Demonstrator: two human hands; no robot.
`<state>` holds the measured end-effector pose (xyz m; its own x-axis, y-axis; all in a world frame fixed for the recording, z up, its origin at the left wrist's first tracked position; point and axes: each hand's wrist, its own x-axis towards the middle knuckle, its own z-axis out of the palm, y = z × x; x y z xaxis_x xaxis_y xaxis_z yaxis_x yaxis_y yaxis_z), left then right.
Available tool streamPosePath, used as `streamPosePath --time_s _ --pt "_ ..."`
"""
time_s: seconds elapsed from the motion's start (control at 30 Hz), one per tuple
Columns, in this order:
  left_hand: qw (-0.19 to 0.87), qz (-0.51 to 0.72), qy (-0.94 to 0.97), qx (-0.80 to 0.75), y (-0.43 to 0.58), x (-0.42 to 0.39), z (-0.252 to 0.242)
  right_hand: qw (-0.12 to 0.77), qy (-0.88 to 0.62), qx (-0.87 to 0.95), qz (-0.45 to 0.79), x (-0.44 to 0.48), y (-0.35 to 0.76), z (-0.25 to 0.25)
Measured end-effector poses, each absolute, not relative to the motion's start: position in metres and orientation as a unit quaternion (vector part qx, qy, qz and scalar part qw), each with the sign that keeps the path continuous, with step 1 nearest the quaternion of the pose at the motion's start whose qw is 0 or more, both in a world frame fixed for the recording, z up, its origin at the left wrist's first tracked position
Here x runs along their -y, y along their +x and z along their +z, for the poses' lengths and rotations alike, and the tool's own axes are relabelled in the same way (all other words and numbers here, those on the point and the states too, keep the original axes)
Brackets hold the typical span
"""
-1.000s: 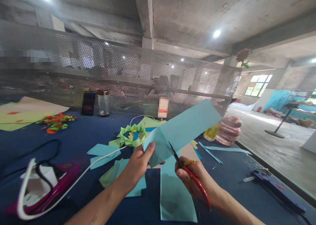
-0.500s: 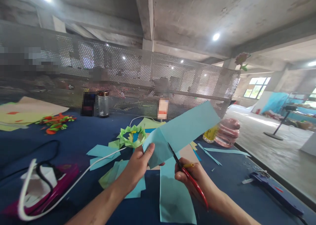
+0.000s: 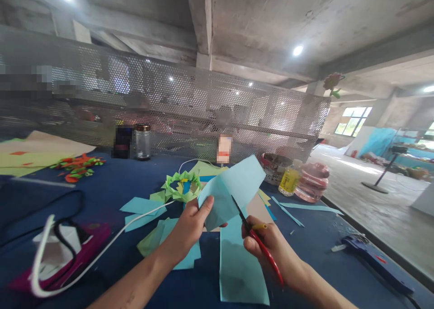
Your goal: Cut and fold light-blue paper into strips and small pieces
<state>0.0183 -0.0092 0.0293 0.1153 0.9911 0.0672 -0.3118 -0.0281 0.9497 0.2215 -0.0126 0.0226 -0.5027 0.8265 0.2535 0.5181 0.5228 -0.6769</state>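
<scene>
My left hand (image 3: 198,214) pinches a light blue sheet of paper (image 3: 237,178) between thumb and fingers, at its left end. The sheet slants up to the right, with a crease or edge across it. My right hand (image 3: 266,239) is wrapped round scissors (image 3: 267,254) with red handles; a small yellow stick-like piece (image 3: 259,226) shows by the fingers. The dark blades point up and lie against the sheet's lower edge. Whether they are cutting I cannot tell. Below the hands, a long light blue strip (image 3: 242,273) lies on the dark blue table.
A green folded-paper ring (image 3: 183,186) and blue paper pieces (image 3: 144,207) lie left of centre. A magenta power strip (image 3: 68,254) with cables is at left. At right are a yellow-labelled bottle (image 3: 289,180), a pink bottle (image 3: 312,182) and a blue glue gun (image 3: 376,263).
The sheet's far end has swung back and left, so it reaches less far right; a dark-rimmed round container behind it now shows. My hands and the scissors have hardly moved.
</scene>
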Motion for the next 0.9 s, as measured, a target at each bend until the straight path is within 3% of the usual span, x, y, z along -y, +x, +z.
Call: streamPosePath --time_s 0.43,0.9 --pt "0.588 0.525 0.501 -0.358 0.024 0.007 0.017 0.299 -0.405 0.789 0.353 0.018 0.219 0.018" --pt "0.601 0.521 0.498 -0.346 0.024 0.002 0.011 0.327 -0.404 0.807 0.280 0.007 0.222 0.009"
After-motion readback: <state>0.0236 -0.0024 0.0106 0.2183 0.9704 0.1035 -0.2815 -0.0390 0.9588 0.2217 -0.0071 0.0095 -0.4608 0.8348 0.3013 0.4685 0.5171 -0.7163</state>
